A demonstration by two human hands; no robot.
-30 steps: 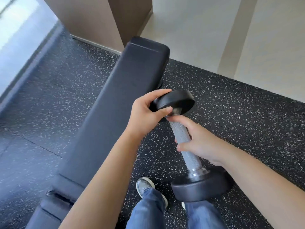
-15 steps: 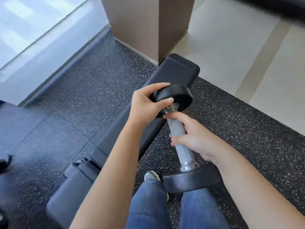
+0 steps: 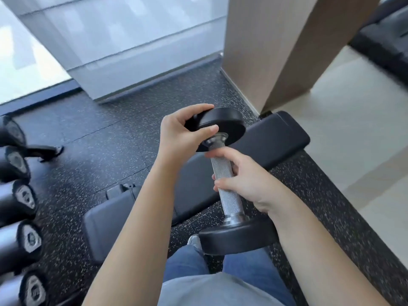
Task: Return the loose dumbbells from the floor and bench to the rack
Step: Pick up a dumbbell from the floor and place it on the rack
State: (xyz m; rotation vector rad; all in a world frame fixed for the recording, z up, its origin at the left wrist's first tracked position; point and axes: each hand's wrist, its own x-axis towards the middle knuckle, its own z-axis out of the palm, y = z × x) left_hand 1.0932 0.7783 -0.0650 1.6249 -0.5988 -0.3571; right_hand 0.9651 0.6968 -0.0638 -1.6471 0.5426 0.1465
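Black round-headed dumbbell with a knurled steel handle (image 3: pixel 225 184) is held in the air in front of the person, tilted, far head up, above the black padded bench (image 3: pixel 271 140) and speckled black rubber floor (image 3: pixel 110 133). Left hand (image 3: pixel 181 138) clamps the upper head's rim, thumb beneath, fingers over the top. Right hand (image 3: pixel 245 182) is wrapped around the handle mid-shaft. Near head hangs over blue-jeaned legs (image 3: pixel 242 268). Row of racked dumbbells with grey end caps (image 3: pixel 24 195) sits at the left edge, blurred.
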